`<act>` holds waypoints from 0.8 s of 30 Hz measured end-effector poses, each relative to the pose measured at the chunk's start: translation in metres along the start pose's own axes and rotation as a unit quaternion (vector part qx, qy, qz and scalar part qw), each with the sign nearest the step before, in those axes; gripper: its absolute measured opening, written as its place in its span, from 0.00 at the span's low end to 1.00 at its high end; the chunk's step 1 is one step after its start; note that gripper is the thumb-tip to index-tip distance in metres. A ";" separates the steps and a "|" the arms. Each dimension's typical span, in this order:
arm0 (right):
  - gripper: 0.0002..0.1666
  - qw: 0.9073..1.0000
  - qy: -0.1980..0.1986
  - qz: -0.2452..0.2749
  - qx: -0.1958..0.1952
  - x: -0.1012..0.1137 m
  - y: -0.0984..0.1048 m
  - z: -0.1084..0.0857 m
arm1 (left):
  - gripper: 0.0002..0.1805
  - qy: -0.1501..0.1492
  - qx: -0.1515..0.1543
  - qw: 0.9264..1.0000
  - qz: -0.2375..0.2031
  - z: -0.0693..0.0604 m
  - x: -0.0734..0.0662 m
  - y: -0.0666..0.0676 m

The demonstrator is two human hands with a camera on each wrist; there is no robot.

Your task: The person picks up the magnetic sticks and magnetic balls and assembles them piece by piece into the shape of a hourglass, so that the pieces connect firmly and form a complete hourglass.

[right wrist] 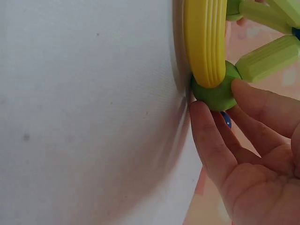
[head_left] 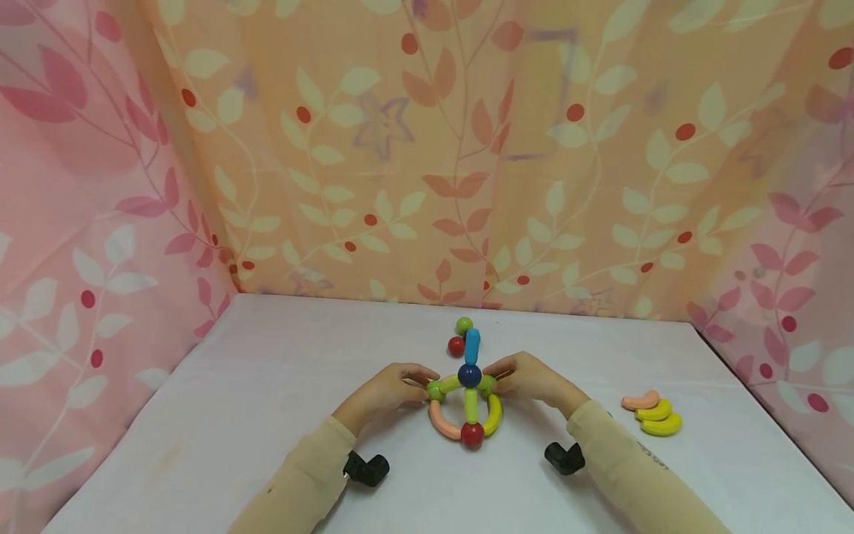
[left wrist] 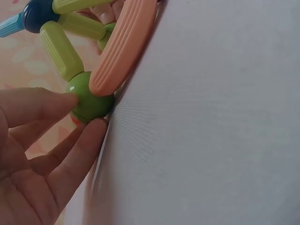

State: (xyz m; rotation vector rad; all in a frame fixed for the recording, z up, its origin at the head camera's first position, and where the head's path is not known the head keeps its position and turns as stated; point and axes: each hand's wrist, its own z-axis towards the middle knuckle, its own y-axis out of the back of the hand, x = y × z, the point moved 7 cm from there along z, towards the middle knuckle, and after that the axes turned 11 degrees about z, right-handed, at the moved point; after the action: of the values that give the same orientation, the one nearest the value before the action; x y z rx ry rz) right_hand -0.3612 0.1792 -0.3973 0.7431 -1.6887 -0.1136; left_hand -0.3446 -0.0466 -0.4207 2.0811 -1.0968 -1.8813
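Note:
A magnetic stick-and-ball toy structure stands on the table between both hands. My left hand pinches its left green ball between thumb and fingers. On the other side, my right hand pinches the right green ball. A salmon curved stick and a yellow curved stick run from these balls to a red ball in front. Yellow-green sticks slope up to a dark blue ball, topped by an upright light blue stick. The structure's back is partly hidden.
Behind the structure lie a loose green ball, a red ball and a blue ball partly hidden by the light blue stick. A salmon curved piece and two yellow curved pieces lie at the right. Patterned curtains surround the table.

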 end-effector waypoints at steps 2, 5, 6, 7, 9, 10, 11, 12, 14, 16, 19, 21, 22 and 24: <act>0.19 1.000 -0.005 0.009 -0.013 -0.001 0.002 0.002 | 0.18 -0.001 -0.004 1.000 0.006 0.001 0.000 0.000; 0.18 0.999 -0.011 0.019 -0.028 -0.002 0.004 0.006 | 0.17 -0.005 -0.004 1.000 0.009 0.002 0.000 0.001; 0.17 0.999 -0.012 0.020 -0.032 -0.002 0.004 0.007 | 0.17 -0.005 -0.001 1.000 0.010 0.002 0.000 0.001; 0.17 0.999 -0.012 0.020 -0.035 -0.002 0.005 0.009 | 0.16 -0.004 0.002 1.000 0.010 0.002 0.000 0.001; 0.17 0.999 -0.013 0.015 -0.042 -0.001 0.004 0.012 | 0.16 0.000 0.009 1.000 0.011 0.001 0.001 0.001; 0.17 0.999 -0.012 0.012 -0.044 0.000 0.004 0.014 | 0.15 0.001 0.013 1.000 0.010 0.001 0.002 0.000; 0.16 0.999 -0.010 0.009 -0.046 0.000 0.004 0.016 | 0.15 0.004 0.016 1.000 0.011 0.001 0.002 0.000; 0.16 0.999 -0.009 0.006 -0.048 0.001 0.004 0.017 | 0.15 0.007 0.018 1.000 0.011 0.001 0.003 -0.001; 0.16 0.999 -0.001 0.000 -0.049 0.004 0.003 0.019 | 0.15 0.006 0.019 1.000 0.014 0.002 0.003 -0.001; 0.15 0.999 0.004 -0.001 -0.049 0.005 0.004 0.021 | 0.15 0.004 0.019 1.000 0.017 0.002 0.002 -0.001; 0.15 0.999 -0.001 0.002 -0.048 0.006 0.005 0.022 | 0.15 -0.001 0.021 0.999 0.026 0.002 0.000 0.000; 0.14 0.998 -0.012 0.012 -0.055 0.005 0.007 0.023 | 0.15 -0.003 0.024 0.999 0.026 0.001 -0.001 -0.001; 0.15 0.998 -0.015 0.018 -0.061 0.004 0.008 0.023 | 0.15 -0.004 0.024 0.999 0.025 0.001 -0.002 -0.001; 0.16 0.996 -0.019 0.041 -0.072 0.004 0.011 0.024 | 0.15 -0.002 0.024 0.999 0.023 -0.001 -0.001 -0.001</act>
State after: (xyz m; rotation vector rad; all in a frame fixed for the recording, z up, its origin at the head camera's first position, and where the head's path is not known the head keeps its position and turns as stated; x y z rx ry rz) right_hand -0.3878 0.1782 -0.3956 0.5656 -1.7252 -0.1917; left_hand -0.3432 -0.0453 -0.4199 2.0585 -1.1922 -1.8572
